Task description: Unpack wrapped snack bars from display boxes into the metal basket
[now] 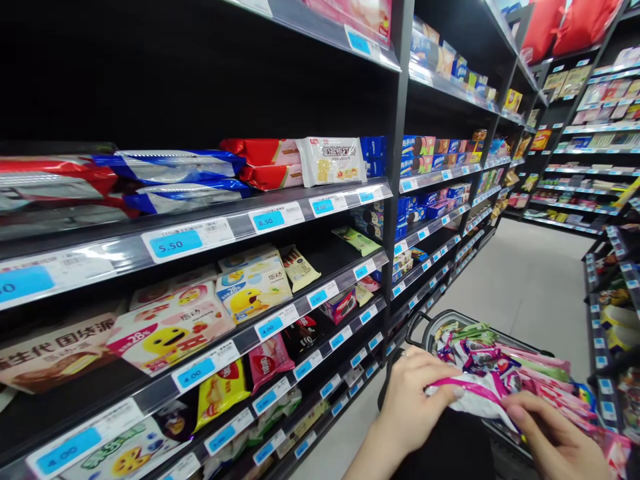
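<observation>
My left hand [415,400] and my right hand [553,437] are low in the frame, over a black basket [425,327] heaped with snack packets. Between them they pinch a white and pink packet [473,393]: the left fingers close on its left end, the right thumb and fingers on its right end. Under and behind it lie several pink, green and purple packets [505,363]. A ring shows on my left hand.
Black store shelves [240,227] run along the left with snack packs and blue price tags. More shelving stands at the far end [585,153] and on the right [613,313]. A grey floor aisle [525,280] lies between.
</observation>
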Motion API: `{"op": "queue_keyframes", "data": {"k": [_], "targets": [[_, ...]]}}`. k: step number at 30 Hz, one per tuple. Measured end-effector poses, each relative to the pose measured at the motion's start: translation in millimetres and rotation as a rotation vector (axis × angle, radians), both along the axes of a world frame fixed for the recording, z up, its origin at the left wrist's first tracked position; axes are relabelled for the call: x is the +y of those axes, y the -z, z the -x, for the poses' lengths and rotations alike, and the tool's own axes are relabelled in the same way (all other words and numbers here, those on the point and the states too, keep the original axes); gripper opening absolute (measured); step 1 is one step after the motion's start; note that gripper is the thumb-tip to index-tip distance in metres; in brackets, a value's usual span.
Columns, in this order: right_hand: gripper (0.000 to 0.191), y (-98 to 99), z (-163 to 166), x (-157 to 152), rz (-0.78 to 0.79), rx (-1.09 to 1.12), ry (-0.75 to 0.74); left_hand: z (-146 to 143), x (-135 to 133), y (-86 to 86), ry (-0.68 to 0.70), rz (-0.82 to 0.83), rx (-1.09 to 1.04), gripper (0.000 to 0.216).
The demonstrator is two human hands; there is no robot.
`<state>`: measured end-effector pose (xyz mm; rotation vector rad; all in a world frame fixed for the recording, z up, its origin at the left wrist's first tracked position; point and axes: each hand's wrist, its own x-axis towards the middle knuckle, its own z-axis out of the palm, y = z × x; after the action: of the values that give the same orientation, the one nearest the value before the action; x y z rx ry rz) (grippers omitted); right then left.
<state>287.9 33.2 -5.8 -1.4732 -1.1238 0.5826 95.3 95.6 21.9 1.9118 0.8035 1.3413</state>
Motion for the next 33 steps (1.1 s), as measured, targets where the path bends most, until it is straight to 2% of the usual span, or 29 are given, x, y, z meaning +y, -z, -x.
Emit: {"op": "queue_keyframes", "data": {"k": [4, 7, 12, 18, 23, 27, 30, 33], "targets": [[0.030, -2.4, 12, 7, -0.044, 0.099, -0.032, 4, 4, 0.9, -0.025, 0.052, 0.034, 0.019], [0.033, 2.8, 17, 13, -0.057, 0.150, -0.080, 4, 5, 3.4, -0.084, 0.023, 0.074, 0.017], [0.027, 12.3, 22, 26, -0.100, -0.147, -0.126, -2, 6, 8.1, -0.153, -0.026, 0.124, 0.015], [0.028, 24.6, 17, 30, -0.062, -0.236, -0.129, -10, 9, 21.8, -0.171, -0.010, 0.173, 0.013], [0.035, 31.9, 10, 29, -0.123, -0.524, -0.064, -20, 12, 42.0, -0.144, 0.015, 0.224, 0.014], [0.040, 39.5, 17, 31, -0.163, -0.853, 0.006, -21, 16, 46.8, -0.107, 0.019, 0.302, 0.016], [0.036, 42.3, 28, 29, -0.076, -1.099, 0.073, -15, 19, 43.9, -0.101, -0.004, 0.374, 0.018], [0.030, 39.2, 33, 23, 0.010, -1.297, 0.046, -9, 20, 41.1, -0.074, -0.059, 0.445, 0.018]]}}
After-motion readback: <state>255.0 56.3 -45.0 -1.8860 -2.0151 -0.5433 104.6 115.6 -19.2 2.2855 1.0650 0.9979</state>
